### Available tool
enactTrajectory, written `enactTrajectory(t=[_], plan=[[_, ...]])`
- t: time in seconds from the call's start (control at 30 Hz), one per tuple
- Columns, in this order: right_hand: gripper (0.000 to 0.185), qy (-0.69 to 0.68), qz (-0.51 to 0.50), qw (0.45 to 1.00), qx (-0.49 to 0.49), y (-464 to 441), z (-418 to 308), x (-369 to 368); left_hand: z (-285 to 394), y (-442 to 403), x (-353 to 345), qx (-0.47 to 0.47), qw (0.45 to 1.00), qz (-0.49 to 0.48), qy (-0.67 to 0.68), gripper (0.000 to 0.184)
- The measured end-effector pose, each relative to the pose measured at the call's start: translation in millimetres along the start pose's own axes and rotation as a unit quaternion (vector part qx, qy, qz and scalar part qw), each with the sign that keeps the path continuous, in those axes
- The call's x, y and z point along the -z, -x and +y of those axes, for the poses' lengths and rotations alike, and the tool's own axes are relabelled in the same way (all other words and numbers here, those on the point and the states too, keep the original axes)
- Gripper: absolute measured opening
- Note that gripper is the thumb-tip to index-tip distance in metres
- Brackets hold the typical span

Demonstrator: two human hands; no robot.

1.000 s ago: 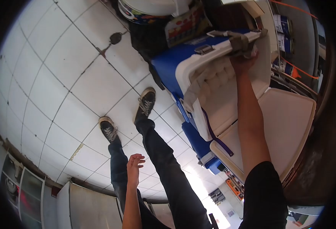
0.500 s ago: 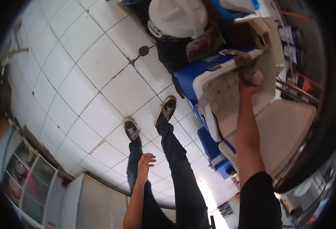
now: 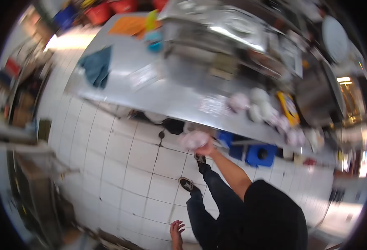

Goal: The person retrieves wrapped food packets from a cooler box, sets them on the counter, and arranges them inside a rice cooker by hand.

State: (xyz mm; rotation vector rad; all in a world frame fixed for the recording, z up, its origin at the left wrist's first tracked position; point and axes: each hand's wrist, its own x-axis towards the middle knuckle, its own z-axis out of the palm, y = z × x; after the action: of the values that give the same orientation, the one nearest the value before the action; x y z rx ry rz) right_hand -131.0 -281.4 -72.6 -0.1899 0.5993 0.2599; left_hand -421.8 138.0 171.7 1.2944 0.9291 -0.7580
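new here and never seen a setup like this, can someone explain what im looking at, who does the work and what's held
There is no machine: a person works bare-handed. Every picture comes from one camera worn on the head, looking forward and down. The right grip holds a pinkish bundle, too blurred to identify; the left grip looks empty. On the table lie a blue cloth, an orange sheet, a yellow pack and pale lumps, among other things.

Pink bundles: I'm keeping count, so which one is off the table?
The pink bundle in the right hand, held in front of the table; the other pink bundles lie on the table, farther right in the view.
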Motion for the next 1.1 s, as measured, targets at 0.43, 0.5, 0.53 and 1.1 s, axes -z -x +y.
enactTrajectory(t=[0.43,0.5,0.53,1.1], plan=[[0.044,0.076,-0.157,0.982,-0.071,415,113,-247,191,108,-130,-0.161,0.921,-0.274,-0.226,0.056],[0.045,0.06,-0.153,0.986,-0.038,440,92,-232,180,109,-170,-0.225,0.894,-0.296,-0.25,0.054],[0.046,0.06,-0.145,0.987,-0.017,456,80,-228,175,117,-189,-0.255,0.88,-0.304,-0.262,0.053],[0.066,-0.041,-0.086,0.98,0.175,682,-127,-68,-9,218,-541,-0.342,0.854,-0.302,-0.25,0.034]])
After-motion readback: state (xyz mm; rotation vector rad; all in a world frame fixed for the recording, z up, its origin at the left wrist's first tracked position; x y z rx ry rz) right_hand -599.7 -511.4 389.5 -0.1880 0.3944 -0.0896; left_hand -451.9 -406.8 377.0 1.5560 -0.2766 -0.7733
